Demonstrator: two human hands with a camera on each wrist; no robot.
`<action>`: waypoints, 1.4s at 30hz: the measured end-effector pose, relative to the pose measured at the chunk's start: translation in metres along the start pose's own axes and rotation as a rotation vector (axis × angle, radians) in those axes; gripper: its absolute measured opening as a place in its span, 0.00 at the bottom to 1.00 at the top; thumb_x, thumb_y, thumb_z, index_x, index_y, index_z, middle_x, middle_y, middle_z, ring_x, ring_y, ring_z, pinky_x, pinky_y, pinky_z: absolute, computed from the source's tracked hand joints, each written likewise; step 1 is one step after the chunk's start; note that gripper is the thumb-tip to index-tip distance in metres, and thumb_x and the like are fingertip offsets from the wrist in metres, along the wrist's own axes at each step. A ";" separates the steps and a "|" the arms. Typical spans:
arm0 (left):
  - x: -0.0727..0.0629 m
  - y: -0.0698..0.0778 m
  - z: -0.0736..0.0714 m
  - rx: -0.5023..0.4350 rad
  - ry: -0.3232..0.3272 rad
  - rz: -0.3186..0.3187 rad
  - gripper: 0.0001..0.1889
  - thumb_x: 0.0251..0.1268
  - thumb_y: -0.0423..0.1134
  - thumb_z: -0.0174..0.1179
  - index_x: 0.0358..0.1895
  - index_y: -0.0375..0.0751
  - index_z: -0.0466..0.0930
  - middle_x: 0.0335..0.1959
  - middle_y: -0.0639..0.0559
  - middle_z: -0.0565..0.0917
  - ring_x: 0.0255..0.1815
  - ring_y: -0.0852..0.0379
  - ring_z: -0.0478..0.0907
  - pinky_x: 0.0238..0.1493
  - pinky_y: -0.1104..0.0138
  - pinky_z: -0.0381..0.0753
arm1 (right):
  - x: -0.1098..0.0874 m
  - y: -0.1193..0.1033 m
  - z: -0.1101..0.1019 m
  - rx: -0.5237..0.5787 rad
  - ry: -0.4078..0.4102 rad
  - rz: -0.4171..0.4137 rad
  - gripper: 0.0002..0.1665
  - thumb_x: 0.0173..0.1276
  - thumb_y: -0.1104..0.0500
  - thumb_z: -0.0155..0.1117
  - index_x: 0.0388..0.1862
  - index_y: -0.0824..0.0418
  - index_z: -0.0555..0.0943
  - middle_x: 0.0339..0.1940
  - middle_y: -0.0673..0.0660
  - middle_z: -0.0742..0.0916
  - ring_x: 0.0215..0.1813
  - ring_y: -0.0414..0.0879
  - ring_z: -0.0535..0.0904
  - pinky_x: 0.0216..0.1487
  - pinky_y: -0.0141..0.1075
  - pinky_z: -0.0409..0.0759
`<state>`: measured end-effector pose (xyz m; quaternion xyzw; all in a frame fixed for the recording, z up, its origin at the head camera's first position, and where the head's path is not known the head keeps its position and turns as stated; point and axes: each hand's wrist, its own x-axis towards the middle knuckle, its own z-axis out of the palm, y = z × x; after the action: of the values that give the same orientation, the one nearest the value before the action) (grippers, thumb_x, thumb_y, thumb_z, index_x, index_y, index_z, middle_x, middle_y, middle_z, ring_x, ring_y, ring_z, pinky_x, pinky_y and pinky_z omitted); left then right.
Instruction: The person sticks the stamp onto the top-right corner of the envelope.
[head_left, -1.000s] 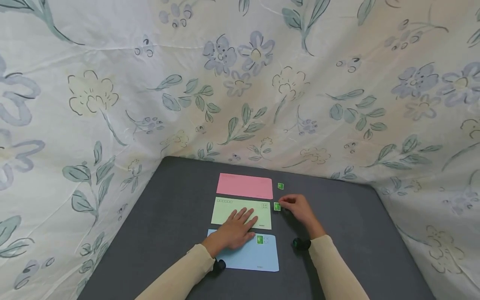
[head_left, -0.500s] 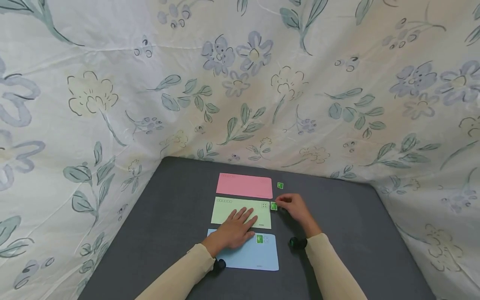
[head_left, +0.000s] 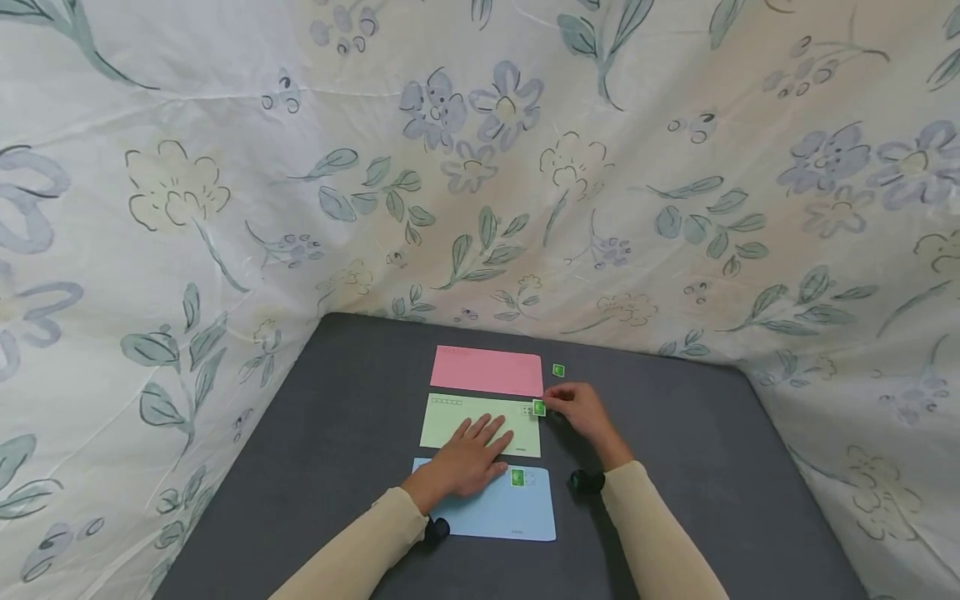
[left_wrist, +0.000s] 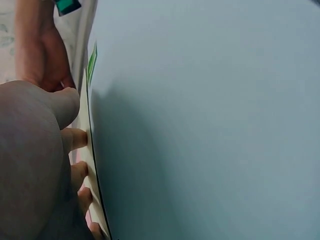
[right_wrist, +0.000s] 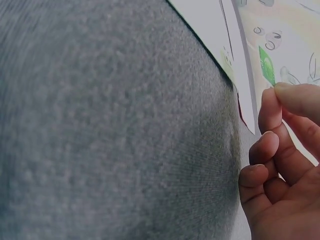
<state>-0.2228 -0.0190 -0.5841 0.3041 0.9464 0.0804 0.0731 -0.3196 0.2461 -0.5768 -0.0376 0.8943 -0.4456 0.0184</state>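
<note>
My left hand [head_left: 471,460] lies with fingers spread on the light green envelope [head_left: 442,425], its thumb and palm over the blue envelope [head_left: 495,512] nearer to me. Between thumb and index finger my right hand [head_left: 585,410] pinches a green postage stamp [head_left: 538,408] by its edge. In the head view that stamp overlaps the upper right corner of the green envelope, beside a small printed box. The right wrist view shows the pinched stamp [right_wrist: 267,66] raised off the grey surface. A similar stamp [head_left: 517,477] sits on the blue envelope, left of its printed box.
Beyond the green envelope lies a pink envelope [head_left: 486,372], with another green stamp [head_left: 558,370] on the dark grey table [head_left: 360,392] to its right. Floral cloth [head_left: 480,183] hangs around the table's back and sides. A black wrist camera [head_left: 587,482] is on the right wrist.
My right hand has moved left with the pinched stamp, from beside the green envelope to over its upper right corner. The left hand has stayed in place.
</note>
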 end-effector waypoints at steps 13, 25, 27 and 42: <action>0.001 0.000 -0.001 -0.005 0.003 0.007 0.33 0.89 0.57 0.49 0.88 0.53 0.61 0.90 0.50 0.54 0.89 0.47 0.48 0.86 0.47 0.48 | 0.002 -0.003 0.008 -0.008 0.004 -0.008 0.05 0.76 0.61 0.74 0.46 0.60 0.94 0.45 0.55 0.91 0.46 0.52 0.82 0.49 0.43 0.81; 0.004 0.000 0.002 -0.011 0.000 0.008 0.32 0.89 0.57 0.46 0.87 0.51 0.62 0.90 0.50 0.55 0.89 0.47 0.48 0.86 0.48 0.48 | 0.004 -0.009 0.012 -0.010 0.013 -0.010 0.04 0.76 0.61 0.75 0.45 0.60 0.94 0.43 0.55 0.91 0.45 0.52 0.82 0.48 0.43 0.80; 0.004 0.002 0.001 0.005 0.002 0.001 0.32 0.89 0.57 0.47 0.87 0.52 0.62 0.89 0.50 0.56 0.89 0.47 0.49 0.86 0.48 0.49 | 0.005 -0.011 0.013 -0.006 0.011 -0.015 0.05 0.76 0.61 0.75 0.44 0.60 0.94 0.43 0.55 0.91 0.45 0.52 0.82 0.48 0.43 0.81; 0.010 0.008 0.000 0.035 0.002 -0.053 0.32 0.87 0.59 0.48 0.86 0.54 0.66 0.88 0.50 0.58 0.88 0.46 0.52 0.85 0.51 0.52 | 0.011 -0.014 0.021 0.015 0.002 -0.019 0.03 0.75 0.62 0.76 0.42 0.60 0.93 0.42 0.55 0.91 0.44 0.52 0.82 0.47 0.42 0.82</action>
<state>-0.2261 -0.0070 -0.5838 0.2801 0.9555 0.0622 0.0689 -0.3280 0.2203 -0.5780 -0.0456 0.8906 -0.4524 0.0132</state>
